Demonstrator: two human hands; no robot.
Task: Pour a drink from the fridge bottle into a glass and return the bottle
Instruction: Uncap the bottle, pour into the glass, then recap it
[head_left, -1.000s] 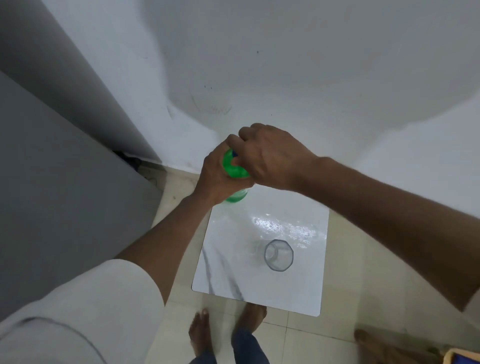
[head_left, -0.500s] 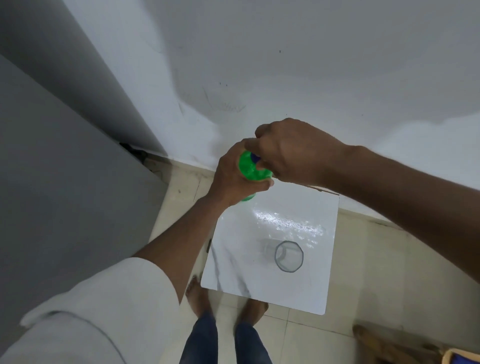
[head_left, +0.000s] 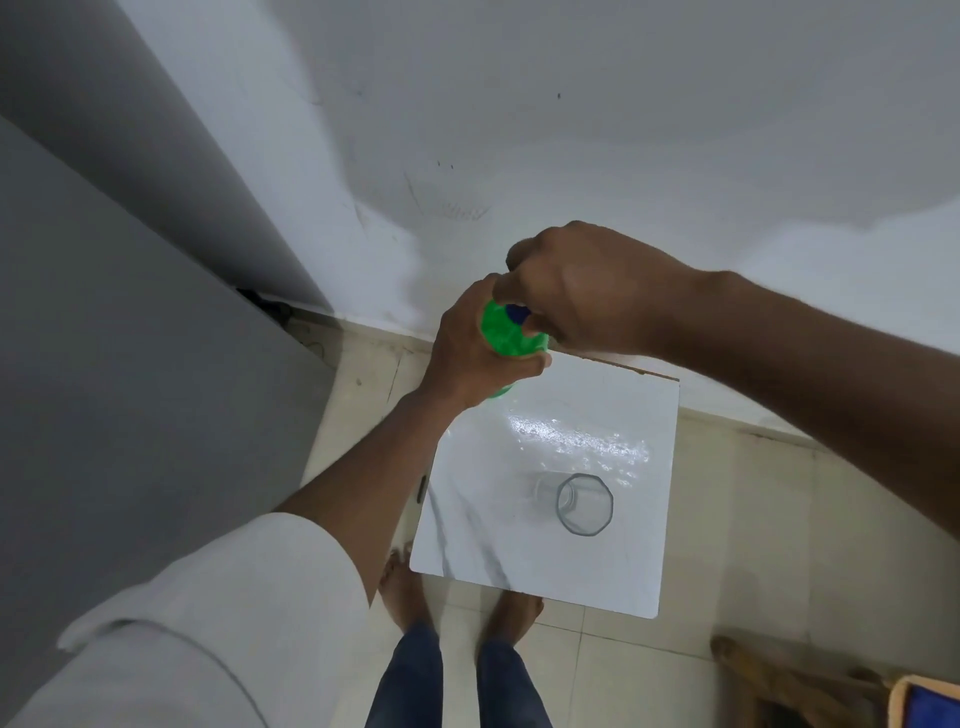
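Observation:
I hold a green plastic bottle (head_left: 505, 335) upright over the far left corner of a small white marble-patterned table (head_left: 634, 415). My left hand (head_left: 470, 358) is wrapped around the bottle's shoulder. Fingers of my right hand (head_left: 587, 291) are pinched on its blue cap (head_left: 517, 313) from above. An empty clear glass (head_left: 584, 504) with a many-sided rim stands upright on the table, nearer to me and to the right of the bottle. Most of the bottle's body is hidden under my left hand.
A grey fridge side (head_left: 130, 389) fills the left. A white wall (head_left: 571, 130) rises behind the table. My bare feet (head_left: 457, 597) stand on the beige floor tiles at the table's near edge. A wooden piece (head_left: 769, 675) lies at the lower right.
The bottle and both hands stay together at the table's far left corner; the view has shifted slightly. My right hand's fingers have turned a little on the cap.

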